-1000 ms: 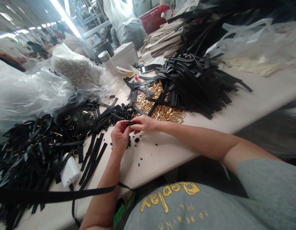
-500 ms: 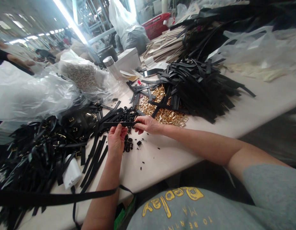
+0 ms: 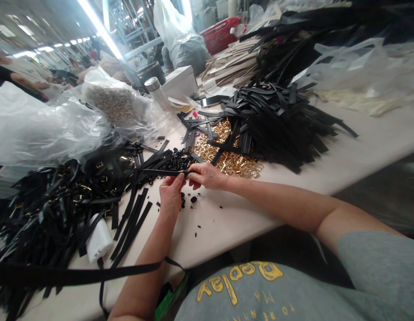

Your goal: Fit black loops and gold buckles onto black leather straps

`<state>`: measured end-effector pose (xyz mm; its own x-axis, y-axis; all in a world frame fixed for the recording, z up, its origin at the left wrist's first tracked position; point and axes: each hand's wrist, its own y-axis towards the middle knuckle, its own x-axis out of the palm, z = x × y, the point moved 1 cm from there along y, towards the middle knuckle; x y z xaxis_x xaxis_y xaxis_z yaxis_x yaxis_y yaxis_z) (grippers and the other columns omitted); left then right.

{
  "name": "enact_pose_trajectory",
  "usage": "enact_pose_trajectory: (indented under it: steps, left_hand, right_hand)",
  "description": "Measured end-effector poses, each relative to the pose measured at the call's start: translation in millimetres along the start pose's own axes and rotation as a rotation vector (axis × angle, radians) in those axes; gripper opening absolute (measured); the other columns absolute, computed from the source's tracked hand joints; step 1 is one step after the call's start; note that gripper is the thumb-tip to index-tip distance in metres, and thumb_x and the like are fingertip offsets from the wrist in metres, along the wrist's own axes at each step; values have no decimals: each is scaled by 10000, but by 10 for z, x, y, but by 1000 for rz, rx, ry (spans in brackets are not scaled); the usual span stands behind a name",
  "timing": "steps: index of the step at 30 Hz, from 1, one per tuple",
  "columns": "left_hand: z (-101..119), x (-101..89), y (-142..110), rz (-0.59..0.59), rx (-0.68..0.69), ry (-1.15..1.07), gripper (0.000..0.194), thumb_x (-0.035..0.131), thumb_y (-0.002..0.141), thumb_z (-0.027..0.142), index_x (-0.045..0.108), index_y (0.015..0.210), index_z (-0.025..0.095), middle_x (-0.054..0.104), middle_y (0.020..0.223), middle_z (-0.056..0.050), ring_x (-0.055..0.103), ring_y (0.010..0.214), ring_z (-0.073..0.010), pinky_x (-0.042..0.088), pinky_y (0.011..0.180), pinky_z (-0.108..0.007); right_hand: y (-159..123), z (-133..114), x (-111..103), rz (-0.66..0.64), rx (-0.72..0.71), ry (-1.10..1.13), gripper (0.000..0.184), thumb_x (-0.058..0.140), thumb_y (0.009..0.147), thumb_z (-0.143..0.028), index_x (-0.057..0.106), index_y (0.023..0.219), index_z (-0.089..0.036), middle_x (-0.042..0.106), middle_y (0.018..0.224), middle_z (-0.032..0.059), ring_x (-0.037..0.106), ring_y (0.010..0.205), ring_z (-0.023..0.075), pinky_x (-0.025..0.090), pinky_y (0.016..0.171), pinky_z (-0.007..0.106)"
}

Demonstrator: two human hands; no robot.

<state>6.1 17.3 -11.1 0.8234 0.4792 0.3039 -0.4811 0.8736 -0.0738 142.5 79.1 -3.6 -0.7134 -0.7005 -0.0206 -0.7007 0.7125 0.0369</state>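
Note:
A short black strap [image 3: 162, 172] lies level between my two hands, above the table. My left hand [image 3: 172, 189] pinches it from below, thumb on top, close to the right end. Fingers of my right hand [image 3: 207, 175] are closed around that right end and hide it. Just behind and under the strap is a heap of small black loops [image 3: 176, 159]. Gold buckles [image 3: 223, 162] are piled beyond my right hand. A few loose black loops [image 3: 193, 199] lie on the table near my left wrist.
Black straps [image 3: 280, 125] form a big heap at the back right. Buckled straps [image 3: 73, 196] cover the left side, beside a white power bank [image 3: 99, 240]. Plastic bags [image 3: 43, 129] and a bottle [image 3: 155, 91] stand behind. Another person's arm [image 3: 29, 84] shows at far left.
My left hand has slid right along the strap, up to my right hand. My right hand has stayed nearly in place at the strap's end.

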Motion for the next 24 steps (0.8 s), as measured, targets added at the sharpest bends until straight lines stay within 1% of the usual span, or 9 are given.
enact_pose_trajectory:
  steps: [5,7,9,10,12,15,17,19,24]
  left_hand:
    - [26,-7,-62,-43,45,97,273,853,569,348,687,666,156,625,600,7,504,533,-75,404,545,-223]
    - [50,5,-60,-110,-4,107,270,840,593,372,693,670,159,622,618,-15,500,536,-88,408,554,-254]
    - [84,8,-45,-102,9,120,310,855,569,411,700,674,164,624,620,-49,503,518,-111,416,529,-283]
    - [103,10,-47,-107,18,121,326,860,565,431,707,687,170,631,632,-64,513,518,-126,429,521,-297]
    - [141,11,-69,-140,20,107,333,859,575,457,718,713,190,645,660,-78,538,530,-152,463,521,-324]
    - [224,-56,-71,-148,-21,14,260,851,620,407,720,713,202,657,680,-67,566,546,-151,495,538,-313]
    - [344,-203,8,-35,-33,-101,216,862,610,305,707,689,177,663,675,-64,575,534,-130,485,516,-263]
    - [562,-460,141,110,-10,-203,196,852,608,215,674,664,155,660,659,-50,584,527,-107,474,500,-210]
    - [1464,-1450,467,490,143,-327,191,754,718,114,567,689,138,624,610,3,572,475,-67,465,465,-141]
  right_hand:
    - [-71,-26,-2,-83,-10,-21,348,580,866,-472,607,860,-125,661,668,43,640,504,128,533,457,202]
    - [-41,14,-38,-75,5,-37,481,586,843,-548,603,1063,-120,668,675,50,661,542,163,568,495,251]
    - [16,64,-74,-59,17,-44,682,595,831,-579,476,1314,-114,676,682,51,667,557,183,591,532,296]
    - [36,81,-85,-62,10,-56,752,594,828,-592,417,1376,-110,679,686,55,664,554,189,595,541,313]
    - [43,96,-104,-70,-27,-104,800,575,835,-613,363,1422,-112,689,712,70,661,554,200,597,549,336]
    - [16,114,-155,-28,-113,-233,708,524,868,-613,405,1398,-159,706,779,89,673,584,215,596,575,353]
    - [23,152,-213,22,-174,-338,621,492,893,-596,443,1364,-194,713,810,85,682,604,214,595,591,348]
    - [57,201,-269,42,-227,-426,557,462,913,-577,466,1333,-211,716,823,74,684,605,203,589,582,328]
    - [97,236,-298,4,-297,-539,493,435,928,-547,511,1277,-206,722,814,62,682,581,182,569,535,285]
